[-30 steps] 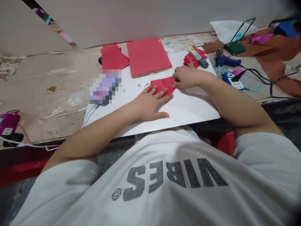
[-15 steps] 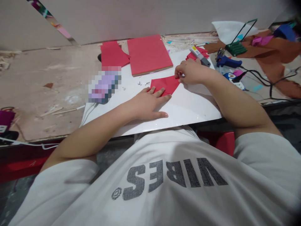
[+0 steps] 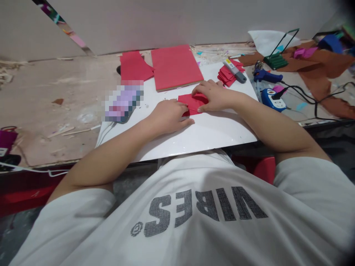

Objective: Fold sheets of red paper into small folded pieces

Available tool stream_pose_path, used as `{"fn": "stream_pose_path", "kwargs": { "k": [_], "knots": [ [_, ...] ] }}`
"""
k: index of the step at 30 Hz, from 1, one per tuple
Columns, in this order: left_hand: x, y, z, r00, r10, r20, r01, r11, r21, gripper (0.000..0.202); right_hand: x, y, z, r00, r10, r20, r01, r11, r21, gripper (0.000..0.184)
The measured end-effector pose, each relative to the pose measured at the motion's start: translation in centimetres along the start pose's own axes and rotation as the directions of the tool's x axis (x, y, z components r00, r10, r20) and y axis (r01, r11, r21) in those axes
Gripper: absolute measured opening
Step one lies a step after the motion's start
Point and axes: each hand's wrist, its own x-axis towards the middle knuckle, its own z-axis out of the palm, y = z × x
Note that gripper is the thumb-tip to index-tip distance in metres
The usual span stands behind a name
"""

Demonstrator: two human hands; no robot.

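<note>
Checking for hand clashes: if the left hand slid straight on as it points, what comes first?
Resting on the folded red paper, the left hand would likely meet the right hand first, which presses the same paper.

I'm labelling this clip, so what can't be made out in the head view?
Red paper piece: head view, mostly covered by the left hand and right hand; its folds, and whether the fingers pinch it, are hidden.
Object at the white board's left edge: pixelated blur.
Brown fabric, right: cut off by the frame edge.
</note>
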Motion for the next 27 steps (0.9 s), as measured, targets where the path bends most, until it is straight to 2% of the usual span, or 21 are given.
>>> {"fn": "stream_pose_path", "kwargs": {
  "k": [3, 9, 13, 16, 19, 22, 25, 27],
  "knots": [
    [0.2, -0.2, 0.4, 0.997, -0.061, -0.055, 0.058, 0.997, -0.044, 0.054, 0.0, 0.8, -0.6, 0.998, 0.016, 0.057, -0.015, 1.0, -0.024, 0.063],
    [0.7, -0.8, 1.2, 0.984, -0.082, -0.16, 0.067, 0.993, -0.096, 0.045, -0.1, -0.1, -1.7, 0.994, 0.059, 0.093, -0.057, 0.998, -0.03, 0.031],
    [1.0, -1.3, 1.1, 0.976, -0.088, -0.197, 0.077, 0.995, -0.065, 0.055, -0.2, -0.9, -2.4, 0.993, 0.059, 0.104, -0.078, 0.978, 0.192, 0.027],
    [1.1, -1.3, 0.9, 0.974, -0.073, -0.215, 0.073, 0.997, -0.005, 0.057, -0.4, -1.1, -2.6, 0.99, 0.119, 0.08, -0.14, 0.929, 0.344, 0.033],
    [1.2, -1.1, 1.0, 0.97, -0.049, -0.239, 0.063, 0.997, 0.05, 0.046, -0.5, -1.2, -2.7, 0.986, 0.165, 0.006, -0.151, 0.888, 0.435, 0.042],
    [1.3, -0.9, 1.1, 0.962, -0.074, -0.263, 0.085, 0.996, 0.032, 0.044, -0.9, -1.5, -3.0, 0.984, 0.154, -0.085, -0.099, 0.885, 0.455, 0.057],
    [1.4, -1.4, 1.1, 0.932, -0.127, -0.34, 0.099, 0.99, -0.101, 0.038, -1.9, -1.7, -4.0, 0.957, 0.15, -0.248, -0.058, 0.938, 0.341, 0.074],
    [1.6, -2.2, 1.1, 0.876, -0.208, -0.435, 0.077, 0.951, -0.298, 0.026, -2.5, -1.8, -4.7, 0.901, 0.176, -0.397, -0.085, 0.968, 0.238, 0.083]
  ]
}}
